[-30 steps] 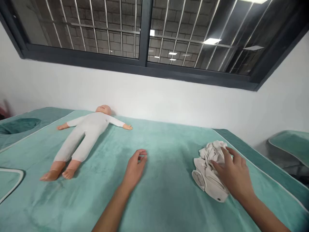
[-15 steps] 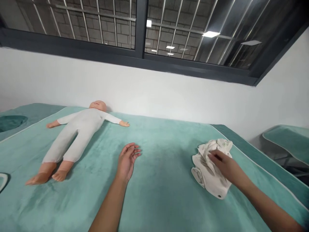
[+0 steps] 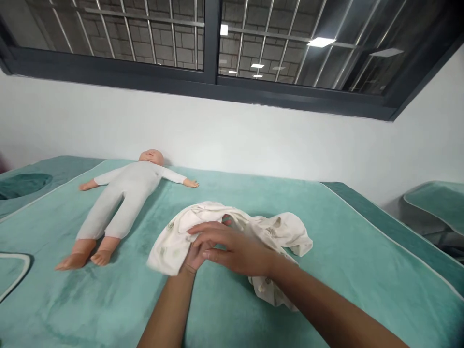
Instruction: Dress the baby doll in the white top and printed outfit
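A crumpled white baby garment point(image 3: 203, 212) with faint printed marks spreads across the middle of the green bed cover. Part of the cloth hangs over my left hand point(image 3: 196, 253), whose fingers are mostly hidden by the fabric and by my other hand. My right hand point(image 3: 232, 249) crosses above it from the right, its fingers stretched leftward over the left hand and against the cloth. The garment's right end point(image 3: 290, 232) lies loosely bunched on the cover. To the left, a baby doll point(image 3: 130, 188) in a white bodysuit rests on its back, apart from both hands.
The green bed cover point(image 3: 355, 270) runs back to a white wall point(image 3: 232, 137) beneath a dark-framed, barred window point(image 3: 213, 77). A white-edged green piece point(image 3: 14, 270) lies at the left edge. Another green-covered surface point(image 3: 438, 200) stands at the right.
My right hand has carried the garment leftward from the right side to my left hand. The cloth has spread out and now covers part of the left hand. The doll still lies in place.
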`<action>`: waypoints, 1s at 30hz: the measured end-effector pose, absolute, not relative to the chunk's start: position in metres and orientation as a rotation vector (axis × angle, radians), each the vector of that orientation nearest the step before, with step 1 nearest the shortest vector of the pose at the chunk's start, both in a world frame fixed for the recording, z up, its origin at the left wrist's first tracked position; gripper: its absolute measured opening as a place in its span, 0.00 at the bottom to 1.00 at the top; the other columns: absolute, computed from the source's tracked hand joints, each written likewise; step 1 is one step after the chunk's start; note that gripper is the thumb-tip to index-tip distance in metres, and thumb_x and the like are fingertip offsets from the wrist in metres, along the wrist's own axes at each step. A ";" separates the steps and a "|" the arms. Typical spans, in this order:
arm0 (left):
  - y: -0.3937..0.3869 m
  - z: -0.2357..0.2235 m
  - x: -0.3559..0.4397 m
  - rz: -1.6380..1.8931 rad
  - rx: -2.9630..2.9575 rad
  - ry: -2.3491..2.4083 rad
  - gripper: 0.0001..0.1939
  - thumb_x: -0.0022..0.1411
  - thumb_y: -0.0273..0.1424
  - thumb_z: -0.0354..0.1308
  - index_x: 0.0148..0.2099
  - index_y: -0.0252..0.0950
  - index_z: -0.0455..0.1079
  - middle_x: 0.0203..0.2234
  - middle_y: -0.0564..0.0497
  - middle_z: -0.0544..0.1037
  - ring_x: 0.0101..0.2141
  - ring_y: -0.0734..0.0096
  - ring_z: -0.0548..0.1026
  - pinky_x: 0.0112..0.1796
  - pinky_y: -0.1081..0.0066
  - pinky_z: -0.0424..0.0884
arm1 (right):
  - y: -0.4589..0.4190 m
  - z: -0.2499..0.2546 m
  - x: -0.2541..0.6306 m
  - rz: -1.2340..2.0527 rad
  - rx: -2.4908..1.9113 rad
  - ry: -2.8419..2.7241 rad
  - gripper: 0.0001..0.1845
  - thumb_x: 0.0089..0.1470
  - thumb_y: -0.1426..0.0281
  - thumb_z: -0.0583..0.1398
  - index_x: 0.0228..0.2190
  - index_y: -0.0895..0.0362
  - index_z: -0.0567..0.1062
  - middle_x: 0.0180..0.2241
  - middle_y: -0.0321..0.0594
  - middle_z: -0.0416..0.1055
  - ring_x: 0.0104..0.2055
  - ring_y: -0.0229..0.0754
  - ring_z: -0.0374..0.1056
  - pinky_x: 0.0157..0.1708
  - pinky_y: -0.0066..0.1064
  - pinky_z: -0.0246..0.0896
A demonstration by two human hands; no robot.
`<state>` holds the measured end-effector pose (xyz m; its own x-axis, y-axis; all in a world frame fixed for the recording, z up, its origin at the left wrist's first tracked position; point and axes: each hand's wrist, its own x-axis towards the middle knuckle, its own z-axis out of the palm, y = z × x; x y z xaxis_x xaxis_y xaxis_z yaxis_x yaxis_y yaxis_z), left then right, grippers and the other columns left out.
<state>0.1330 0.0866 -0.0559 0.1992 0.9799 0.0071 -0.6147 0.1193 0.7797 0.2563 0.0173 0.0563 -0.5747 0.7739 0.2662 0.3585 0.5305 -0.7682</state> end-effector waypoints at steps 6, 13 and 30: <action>0.096 -0.050 0.131 1.139 0.318 0.317 0.08 0.59 0.29 0.58 0.40 0.32 0.75 0.36 0.43 0.79 0.38 0.61 0.78 0.40 0.59 0.76 | -0.011 -0.004 0.304 0.112 -1.635 -2.136 0.34 0.51 0.76 0.59 0.60 0.51 0.61 0.64 0.45 0.58 0.65 0.53 0.51 0.63 0.51 0.48; 0.102 -0.055 0.130 1.272 0.097 0.234 0.06 0.61 0.31 0.57 0.35 0.34 0.73 0.28 0.49 0.76 0.33 0.67 0.75 0.37 0.61 0.75 | -0.025 0.004 0.401 0.065 -2.075 -1.923 0.31 0.50 0.78 0.50 0.56 0.53 0.66 0.55 0.43 0.68 0.55 0.47 0.65 0.53 0.40 0.62; 0.081 -0.062 0.115 1.371 0.210 0.422 0.06 0.56 0.32 0.58 0.36 0.34 0.71 0.28 0.48 0.75 0.29 0.71 0.73 0.34 0.69 0.73 | 0.024 0.014 0.440 -0.030 -2.007 -2.245 0.24 0.55 0.75 0.50 0.52 0.51 0.72 0.54 0.44 0.70 0.54 0.48 0.67 0.54 0.44 0.58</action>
